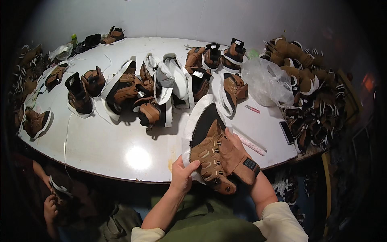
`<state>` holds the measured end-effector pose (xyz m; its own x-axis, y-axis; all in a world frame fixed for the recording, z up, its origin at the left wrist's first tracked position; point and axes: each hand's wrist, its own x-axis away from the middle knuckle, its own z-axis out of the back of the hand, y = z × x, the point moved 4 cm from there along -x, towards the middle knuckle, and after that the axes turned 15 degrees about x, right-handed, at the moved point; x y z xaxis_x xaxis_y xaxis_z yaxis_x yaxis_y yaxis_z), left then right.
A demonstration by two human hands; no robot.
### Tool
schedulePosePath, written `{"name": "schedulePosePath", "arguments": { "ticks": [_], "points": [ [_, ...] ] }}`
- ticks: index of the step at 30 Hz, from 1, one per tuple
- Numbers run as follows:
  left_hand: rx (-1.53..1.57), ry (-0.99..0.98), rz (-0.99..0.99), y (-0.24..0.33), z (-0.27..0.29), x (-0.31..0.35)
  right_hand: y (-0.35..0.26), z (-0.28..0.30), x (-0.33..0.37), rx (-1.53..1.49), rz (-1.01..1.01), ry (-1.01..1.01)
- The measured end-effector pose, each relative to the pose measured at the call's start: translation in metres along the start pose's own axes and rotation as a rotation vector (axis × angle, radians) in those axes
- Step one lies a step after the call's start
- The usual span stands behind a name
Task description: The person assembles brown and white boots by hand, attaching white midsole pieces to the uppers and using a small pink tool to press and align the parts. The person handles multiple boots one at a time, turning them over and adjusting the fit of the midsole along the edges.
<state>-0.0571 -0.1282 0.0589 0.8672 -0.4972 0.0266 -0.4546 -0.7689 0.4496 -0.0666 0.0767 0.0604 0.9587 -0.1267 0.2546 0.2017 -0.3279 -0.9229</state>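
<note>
A brown and black boot upper (207,155) with a white zigzag-stitched border is held up tilted over the table's front edge. My left hand (182,174) grips its white border near the lower end, thumb on top. Behind its far side, my right hand (233,140) is closed on it; the upper hides most of those fingers. A brown tongue or collar flap with a dark label hangs to the right. Several similar uppers stand just beyond, the closest a brown and black one (230,93) with a white border.
The white table (109,141) carries more uppers, a clear plastic bag (268,82), a red pen (252,109), a pink-white ruler-like strip (252,144) and a black phone (287,133). Brown shoes (306,76) are heaped at right. Lower left, a co-worker's hands (49,205) hold another upper.
</note>
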Motion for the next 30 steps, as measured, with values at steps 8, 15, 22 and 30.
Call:
{"name": "schedulePosePath", "arguments": {
  "ticks": [8, 15, 22, 30],
  "points": [
    [0.207, -0.015, 0.049, 0.007, 0.039, -0.018, -0.025, -0.013, 0.007, 0.32, 0.13, -0.015],
    [-0.005, -0.015, -0.129, 0.045, 0.034, -0.042, -0.022, -0.029, 0.015, 0.554, 0.14, -0.03],
    [-0.267, -0.037, -0.207, 0.068, 0.015, -0.049, -0.023, -0.029, 0.02, 0.679, 0.189, -0.037],
    [-0.267, 0.041, -0.209, 0.071, 0.013, -0.043, -0.032, -0.044, 0.039, 0.516, 0.252, 0.021]
  ]
}}
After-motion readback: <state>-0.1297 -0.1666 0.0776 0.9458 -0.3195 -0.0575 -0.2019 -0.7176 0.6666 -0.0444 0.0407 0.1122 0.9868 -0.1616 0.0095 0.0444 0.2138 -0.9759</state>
